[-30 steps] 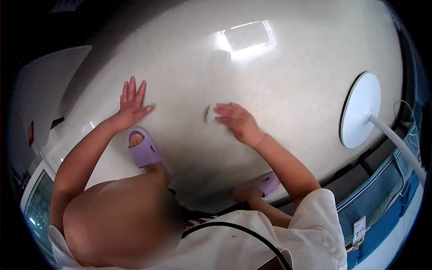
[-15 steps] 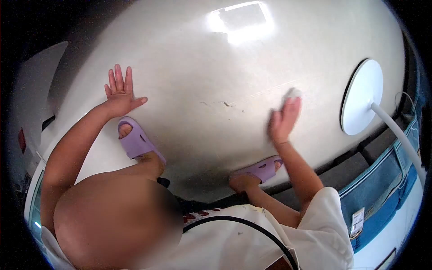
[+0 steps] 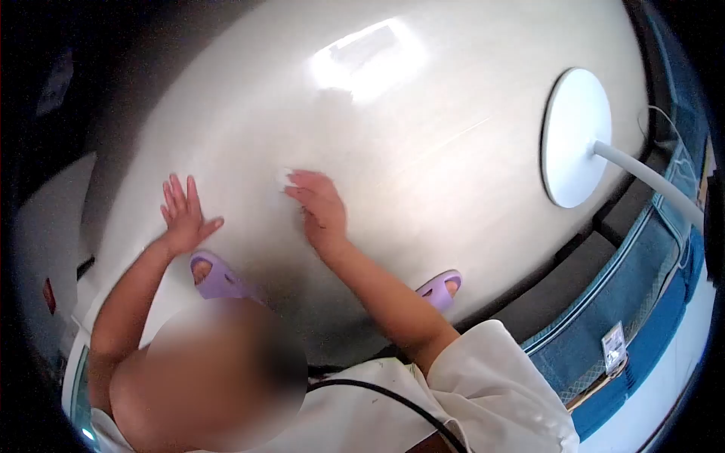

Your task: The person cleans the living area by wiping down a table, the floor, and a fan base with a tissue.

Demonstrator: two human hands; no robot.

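My left hand (image 3: 183,219) rests on the pale, glossy floor (image 3: 483,189), its fingers spread, just ahead of a purple slipper (image 3: 217,281) on my foot. My right hand (image 3: 325,211) is low over the middle of the floor with its fingers bent together. At its fingertips is a small white wad (image 3: 284,179), possibly tissue; most of it is hidden by the fingers. The other purple slipper (image 3: 442,291) is to the right of my right forearm.
A round white base (image 3: 578,136) with a white pole (image 3: 649,177) stands on the right. Beyond it runs blue fabric furniture (image 3: 578,343) with a tag (image 3: 614,347) and a white cable (image 3: 672,124). A black cord (image 3: 377,389) crosses my white shirt.
My right hand has swept left across the floor with the white wad, closer to my left hand. Dark marks seen earlier mid-floor no longer show. The view has turned; my left hand keeps its pose.
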